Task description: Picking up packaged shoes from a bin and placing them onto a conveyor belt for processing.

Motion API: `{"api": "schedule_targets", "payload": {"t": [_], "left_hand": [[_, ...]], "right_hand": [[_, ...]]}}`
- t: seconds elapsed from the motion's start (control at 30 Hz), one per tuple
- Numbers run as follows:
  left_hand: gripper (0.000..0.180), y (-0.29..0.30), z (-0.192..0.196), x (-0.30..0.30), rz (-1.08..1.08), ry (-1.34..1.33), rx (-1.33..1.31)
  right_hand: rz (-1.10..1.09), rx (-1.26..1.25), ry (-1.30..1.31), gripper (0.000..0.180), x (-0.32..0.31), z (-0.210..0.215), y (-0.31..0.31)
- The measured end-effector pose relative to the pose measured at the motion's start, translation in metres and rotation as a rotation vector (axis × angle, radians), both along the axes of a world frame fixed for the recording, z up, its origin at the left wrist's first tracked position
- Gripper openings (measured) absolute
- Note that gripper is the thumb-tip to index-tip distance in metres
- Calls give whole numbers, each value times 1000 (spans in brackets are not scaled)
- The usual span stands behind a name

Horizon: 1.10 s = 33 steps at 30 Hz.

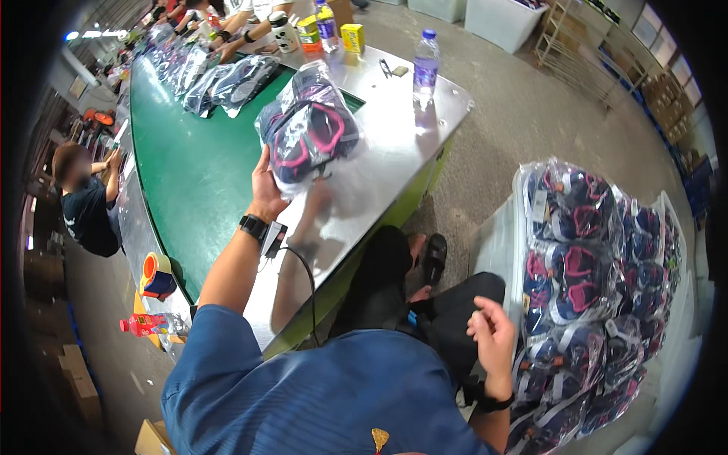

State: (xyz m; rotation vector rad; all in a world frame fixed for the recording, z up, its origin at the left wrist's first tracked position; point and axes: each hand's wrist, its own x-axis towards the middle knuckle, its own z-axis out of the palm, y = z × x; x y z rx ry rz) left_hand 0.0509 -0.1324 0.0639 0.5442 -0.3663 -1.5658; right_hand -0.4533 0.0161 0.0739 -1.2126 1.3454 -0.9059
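Holding a bagged shoe pair (309, 130) above, left grip (267, 189) closed; right grip (493, 334) loosely open, empty.

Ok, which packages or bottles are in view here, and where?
Clear bag of navy-pink shoes: held by left hand over the steel table.
Bin of bagged shoes: right, beside right hand.
Clear bottle, blue cap: table's far edge.
Yellow carton: table's far end.
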Motion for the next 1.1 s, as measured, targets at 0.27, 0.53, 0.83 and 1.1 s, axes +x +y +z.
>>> {"api": "schedule_targets", "payload": {"t": [0.27,0.53,0.83,1.1], "left_hand": [[43,34,13,-72,-194,-284,124],[56,52,9,-107,-1072,-614,-133],[63,50,51,-166,-1126,-613,-143],[61,38,27,-158,-673,-606,-144]], "right_hand": [[24,-412,118,29,5,71,-49],[470,-304,242,59,24,105,-89],[811,-282,276,81,25,112,-90],[635,-311,284,73,-13,126,-91]]}}
